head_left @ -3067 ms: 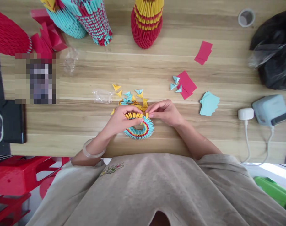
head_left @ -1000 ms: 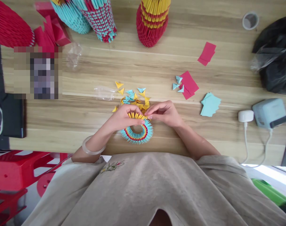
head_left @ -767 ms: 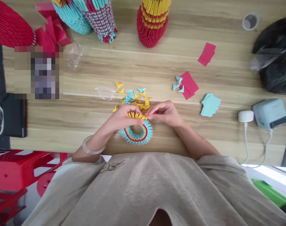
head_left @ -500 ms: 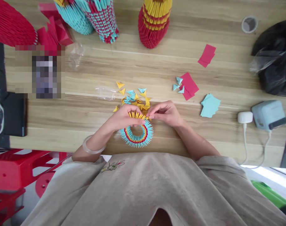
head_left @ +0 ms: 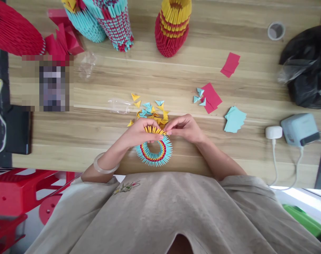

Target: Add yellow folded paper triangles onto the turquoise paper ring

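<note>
A ring of folded paper pieces (head_left: pixel 165 151), blue outside with red and yellow rows inside, sits close to the table's front edge. Yellow pieces line its far side. My left hand (head_left: pixel 146 133) is closed on that far side, thumb toward me and fingers behind. At the ring's far right, the fingertips of my right hand (head_left: pixel 183 128) are pinched at the end of the yellow row. They seem to grip a small yellow paper piece, mostly hidden by the fingers. Loose yellow and blue folded triangles (head_left: pixel 149 110) lie just beyond both hands.
Red paper slips (head_left: pixel 211 98) with several blue triangles and a blue paper stack (head_left: pixel 234 120) lie to the right. Folded-paper vases (head_left: pixel 173 31) stand at the back. A black bag (head_left: pixel 308 70), a blue device (head_left: pixel 299 129) and a white charger (head_left: pixel 273 132) occupy the right side.
The camera view has shifted slightly. Both hands stay at the ring in almost the same pose, with the right fingertips still at its far right.
</note>
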A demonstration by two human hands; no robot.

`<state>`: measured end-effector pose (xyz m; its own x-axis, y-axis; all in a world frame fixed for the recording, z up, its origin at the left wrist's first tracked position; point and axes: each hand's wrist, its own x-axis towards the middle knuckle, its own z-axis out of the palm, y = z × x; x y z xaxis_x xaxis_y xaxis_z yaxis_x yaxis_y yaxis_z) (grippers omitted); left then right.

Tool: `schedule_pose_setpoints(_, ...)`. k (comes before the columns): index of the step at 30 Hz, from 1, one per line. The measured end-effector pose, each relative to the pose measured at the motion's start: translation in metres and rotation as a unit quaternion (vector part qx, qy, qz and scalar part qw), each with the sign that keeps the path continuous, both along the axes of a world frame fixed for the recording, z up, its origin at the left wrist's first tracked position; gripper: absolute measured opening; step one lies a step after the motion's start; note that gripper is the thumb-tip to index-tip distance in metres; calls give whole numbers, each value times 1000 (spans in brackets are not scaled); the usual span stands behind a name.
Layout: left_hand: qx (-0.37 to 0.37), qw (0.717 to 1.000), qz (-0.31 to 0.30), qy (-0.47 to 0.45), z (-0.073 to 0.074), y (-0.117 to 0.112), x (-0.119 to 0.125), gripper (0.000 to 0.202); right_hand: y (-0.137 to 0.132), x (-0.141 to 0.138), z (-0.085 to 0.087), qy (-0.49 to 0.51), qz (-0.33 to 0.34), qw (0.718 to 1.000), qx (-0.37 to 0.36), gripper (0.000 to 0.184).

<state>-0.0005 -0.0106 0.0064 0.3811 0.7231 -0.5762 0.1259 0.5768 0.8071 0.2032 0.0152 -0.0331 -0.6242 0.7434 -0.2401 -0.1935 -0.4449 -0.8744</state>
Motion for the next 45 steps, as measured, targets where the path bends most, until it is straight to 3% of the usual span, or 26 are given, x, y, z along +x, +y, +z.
schedule_pose_setpoints(5,17,1000,-5,16,-3,0,0,30,-1,-1,2,-26,-9,1000,1,14)
schedule_pose_setpoints(10,123,988,-37,91,-8,0,-3,32,-1,0,3,-49,-28,998,2,17)
schedule_pose_setpoints(15,161,976,-61,132,-10,-1,-5,29,-2,-1,3,-46,-34,998,-36,19)
schedule_pose_setpoints(19,172,974,-38,142,-11,-4,-3,29,-4,-4,6,-48,-35,996,-69,24)
schedule_pose_setpoints(30,169,977,43,123,-13,-8,4,30,-4,-7,6,-73,-49,994,-68,27)
schedule_pose_setpoints(35,169,979,69,90,-10,-6,5,35,-9,-11,4,-50,-88,995,-25,29)
schedule_pose_setpoints(39,196,974,95,65,-6,-2,4,38,-15,-13,5,-31,-128,991,36,44)
schedule_pose_setpoints(45,143,987,76,-17,-5,-4,3,38,-15,-10,5,-75,-147,977,131,28)
